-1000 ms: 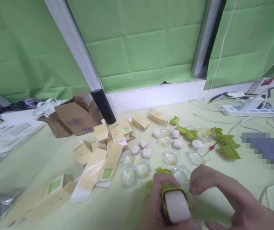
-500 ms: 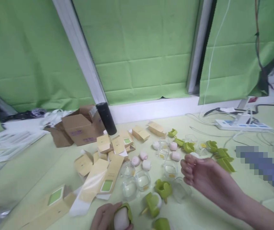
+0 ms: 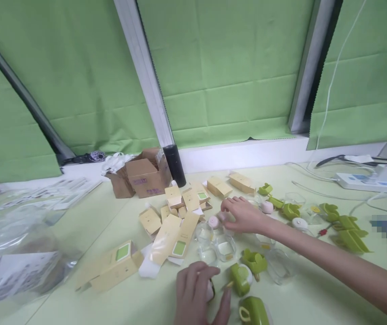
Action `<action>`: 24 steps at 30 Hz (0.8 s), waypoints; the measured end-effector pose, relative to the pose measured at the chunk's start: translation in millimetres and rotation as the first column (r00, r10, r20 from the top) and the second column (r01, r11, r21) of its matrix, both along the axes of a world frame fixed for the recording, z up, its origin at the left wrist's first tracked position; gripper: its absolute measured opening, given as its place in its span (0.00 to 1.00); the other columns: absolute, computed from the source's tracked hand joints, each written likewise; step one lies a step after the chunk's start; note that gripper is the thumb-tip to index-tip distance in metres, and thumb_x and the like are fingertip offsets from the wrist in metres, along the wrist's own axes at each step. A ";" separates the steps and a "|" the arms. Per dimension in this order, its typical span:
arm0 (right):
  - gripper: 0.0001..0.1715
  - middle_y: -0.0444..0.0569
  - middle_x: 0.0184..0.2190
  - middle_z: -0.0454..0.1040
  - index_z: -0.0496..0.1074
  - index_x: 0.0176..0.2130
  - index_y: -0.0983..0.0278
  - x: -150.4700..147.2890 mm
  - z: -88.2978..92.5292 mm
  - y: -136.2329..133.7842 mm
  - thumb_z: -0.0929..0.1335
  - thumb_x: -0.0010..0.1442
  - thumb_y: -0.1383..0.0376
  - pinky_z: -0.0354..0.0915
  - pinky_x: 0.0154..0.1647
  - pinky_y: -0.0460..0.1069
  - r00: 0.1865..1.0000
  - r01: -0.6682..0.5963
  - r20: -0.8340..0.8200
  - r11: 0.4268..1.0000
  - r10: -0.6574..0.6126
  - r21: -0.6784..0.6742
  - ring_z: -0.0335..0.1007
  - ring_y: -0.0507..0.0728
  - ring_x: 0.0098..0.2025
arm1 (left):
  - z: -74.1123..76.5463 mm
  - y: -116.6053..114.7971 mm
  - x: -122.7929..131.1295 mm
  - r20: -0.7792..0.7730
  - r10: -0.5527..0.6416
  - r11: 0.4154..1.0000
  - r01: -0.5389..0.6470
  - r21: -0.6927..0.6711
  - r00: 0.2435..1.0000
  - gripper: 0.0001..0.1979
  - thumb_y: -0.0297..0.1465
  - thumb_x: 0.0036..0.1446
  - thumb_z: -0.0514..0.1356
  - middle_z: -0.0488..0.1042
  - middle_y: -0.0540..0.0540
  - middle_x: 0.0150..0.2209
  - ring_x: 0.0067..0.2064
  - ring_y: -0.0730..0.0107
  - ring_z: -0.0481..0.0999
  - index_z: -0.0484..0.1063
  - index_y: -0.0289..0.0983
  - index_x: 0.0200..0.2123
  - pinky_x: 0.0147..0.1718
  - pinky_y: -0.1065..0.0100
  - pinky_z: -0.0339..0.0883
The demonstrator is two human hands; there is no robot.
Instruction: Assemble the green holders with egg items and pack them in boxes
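My left hand [image 3: 195,291] is low in the middle, over a pale rounded piece with a dark rim [image 3: 211,290], mostly hidden beneath it. Its thumb and index finger are spread apart. Beside it are a green petal-shaped holder with a white piece in it [image 3: 241,278] and another green holder [image 3: 254,310] with a yellow loop. Farther off, my right hand [image 3: 242,214] reaches in from the right, fingers and thumb curved round a pale pink rounded piece [image 3: 226,216], partly hidden. A second pink piece [image 3: 214,221] lies just left of the fingertips. Clear cups [image 3: 225,247] stand below.
Opened yellow cartons [image 3: 112,266] cover the left-middle of the table. A brown cardboard box [image 3: 148,176] and a black bottle [image 3: 174,165] stand at the back. Several green holders [image 3: 347,225] lie right, before a power strip [image 3: 366,182]. Plastic-wrapped papers [image 3: 17,275] lie far left.
My right hand has come down from the air to the pink pieces. My left hand has turned over the piece it held and spread its thumb. The view has swung left.
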State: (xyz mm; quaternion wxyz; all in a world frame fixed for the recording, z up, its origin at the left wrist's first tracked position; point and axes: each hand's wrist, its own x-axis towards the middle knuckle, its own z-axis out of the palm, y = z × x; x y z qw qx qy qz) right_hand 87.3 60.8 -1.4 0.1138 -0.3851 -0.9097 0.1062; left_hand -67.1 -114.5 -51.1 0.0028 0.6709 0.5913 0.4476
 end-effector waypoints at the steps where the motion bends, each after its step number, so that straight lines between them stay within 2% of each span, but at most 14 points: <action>1: 0.11 0.51 0.34 0.74 0.69 0.38 0.65 -0.4 0.3 1.0 0.68 0.53 0.64 0.59 0.43 0.54 1.000 -0.003 0.027 1.000 0.003 -0.017 0.69 0.62 0.39 | 9.0 3.5 4.4 -0.028 -0.047 0.997 0.045 -0.057 0.999 0.07 0.30 0.54 0.59 0.72 0.43 0.38 0.42 0.56 0.68 0.71 0.42 0.38 0.42 0.58 0.61; 3: 0.09 0.47 0.28 0.73 0.70 0.35 0.65 0.1 -0.7 3.1 0.69 0.55 0.62 0.61 0.38 0.53 0.997 -0.009 0.077 0.998 0.014 -0.065 0.70 0.58 0.33 | 27.4 13.1 14.6 -0.088 -0.163 0.969 0.142 -0.204 0.983 0.07 0.29 0.56 0.55 0.73 0.42 0.38 0.43 0.55 0.68 0.71 0.40 0.38 0.43 0.56 0.61; 6: 0.13 0.44 0.31 0.72 0.70 0.36 0.65 2.0 -5.7 5.8 0.67 0.60 0.57 0.65 0.34 0.50 0.995 -0.012 0.100 0.991 0.026 -0.131 0.68 0.53 0.30 | 47.5 32.3 35.1 -0.184 -0.351 0.878 0.254 -0.405 0.918 0.10 0.30 0.55 0.57 0.74 0.39 0.41 0.46 0.48 0.67 0.73 0.37 0.40 0.45 0.48 0.60; 9: 0.13 0.44 0.30 0.72 0.70 0.38 0.65 5.9 -8.2 5.8 0.70 0.57 0.58 0.65 0.32 0.50 1.000 0.003 0.028 0.987 0.002 -0.159 0.68 0.53 0.30 | 53.3 50.8 56.8 -0.247 -0.436 0.814 0.261 -0.519 0.865 0.16 0.34 0.47 0.66 0.73 0.32 0.43 0.48 0.37 0.65 0.76 0.32 0.39 0.46 0.40 0.57; 11: 0.18 0.44 0.29 0.73 0.69 0.42 0.65 13.1 -4.0 3.1 0.72 0.51 0.63 0.64 0.30 0.49 0.997 0.025 -0.072 0.985 -0.037 -0.168 0.69 0.54 0.29 | 53.7 57.9 64.2 -0.256 -0.466 0.784 0.261 -0.563 0.847 0.13 0.30 0.46 0.66 0.73 0.33 0.41 0.48 0.37 0.65 0.77 0.31 0.36 0.47 0.40 0.57; 14: 0.22 0.48 0.36 0.75 0.65 0.50 0.64 35.5 11.3 -7.1 0.68 0.55 0.64 0.66 0.36 0.50 0.964 0.054 -0.246 0.983 -0.097 -0.177 0.71 0.56 0.36 | 57.4 57.5 59.4 -0.135 -0.473 0.769 0.333 -0.546 0.871 0.07 0.27 0.52 0.61 0.71 0.36 0.47 0.52 0.41 0.63 0.75 0.37 0.36 0.50 0.42 0.54; 16: 0.20 0.50 0.44 0.74 0.66 0.51 0.63 56.1 22.3 -18.8 0.65 0.60 0.61 0.67 0.42 0.52 0.920 0.039 -0.376 0.982 -0.108 -0.187 0.71 0.57 0.42 | 60.1 54.2 51.1 0.083 -0.460 0.750 0.437 -0.497 0.884 0.08 0.32 0.57 0.57 0.62 0.38 0.56 0.59 0.44 0.57 0.72 0.40 0.40 0.54 0.44 0.50; 17: 0.19 0.51 0.46 0.73 0.66 0.51 0.62 66.5 26.4 -26.2 0.65 0.61 0.59 0.67 0.45 0.53 0.884 0.020 -0.455 0.980 -0.110 -0.198 0.70 0.57 0.45 | 60.1 53.4 47.9 0.230 -0.457 0.727 0.510 -0.460 0.859 0.09 0.34 0.59 0.55 0.61 0.39 0.58 0.60 0.48 0.56 0.70 0.41 0.41 0.55 0.47 0.50; 18: 0.20 0.51 0.48 0.72 0.66 0.52 0.61 76.1 28.7 -34.4 0.65 0.62 0.57 0.67 0.47 0.54 0.833 -0.002 -0.541 0.977 -0.115 -0.212 0.69 0.58 0.46 | 58.6 53.9 46.3 0.395 -0.458 0.691 0.598 -0.405 0.797 0.09 0.36 0.60 0.53 0.62 0.40 0.56 0.58 0.52 0.59 0.67 0.42 0.42 0.54 0.50 0.53; 19: 0.20 0.51 0.48 0.71 0.66 0.52 0.60 84.7 29.3 -43.1 0.65 0.62 0.57 0.67 0.48 0.55 0.777 -0.020 -0.617 0.975 -0.126 -0.223 0.69 0.58 0.48 | 55.3 55.7 46.7 0.564 -0.457 0.641 0.695 -0.326 0.687 0.08 0.38 0.61 0.52 0.66 0.41 0.52 0.54 0.56 0.65 0.64 0.42 0.40 0.50 0.55 0.58; 21: 0.20 0.50 0.49 0.70 0.64 0.53 0.58 97.7 25.5 -60.9 0.66 0.61 0.58 0.67 0.49 0.56 0.676 -0.033 -0.724 0.974 -0.142 -0.222 0.68 0.59 0.50 | 44.6 62.0 53.2 0.840 -0.417 0.511 0.854 -0.101 0.348 0.14 0.45 0.56 0.56 0.71 0.46 0.40 0.39 0.64 0.73 0.58 0.42 0.34 0.35 0.65 0.65; 22: 0.20 0.49 0.49 0.70 0.64 0.52 0.56 102.1 21.8 -69.3 0.67 0.61 0.59 0.68 0.50 0.56 0.649 -0.022 -0.747 0.979 -0.142 -0.205 0.67 0.59 0.51 | 38.2 65.3 58.4 0.915 -0.366 0.456 0.890 0.016 0.171 0.19 0.48 0.52 0.58 0.71 0.49 0.35 0.33 0.68 0.74 0.55 0.41 0.31 0.28 0.70 0.63; 23: 0.20 0.49 0.49 0.69 0.63 0.52 0.55 105.3 17.5 -77.1 0.68 0.60 0.60 0.68 0.50 0.56 0.634 -0.009 -0.762 0.984 -0.131 -0.176 0.67 0.59 0.52 | 31.8 68.0 64.0 0.952 -0.305 0.422 0.901 0.103 0.034 0.22 0.50 0.50 0.59 0.70 0.51 0.32 0.28 0.71 0.72 0.53 0.41 0.30 0.22 0.74 0.59; 24: 0.20 0.48 0.49 0.69 0.63 0.52 0.54 107.5 13.0 -84.0 0.68 0.60 0.61 0.68 0.50 0.55 0.628 0.002 -0.771 0.991 -0.108 -0.137 0.67 0.59 0.52 | 26.1 69.7 69.3 0.968 -0.248 0.416 0.896 0.154 -0.051 0.22 0.49 0.49 0.60 0.68 0.53 0.29 0.25 0.74 0.71 0.52 0.41 0.30 0.19 0.76 0.55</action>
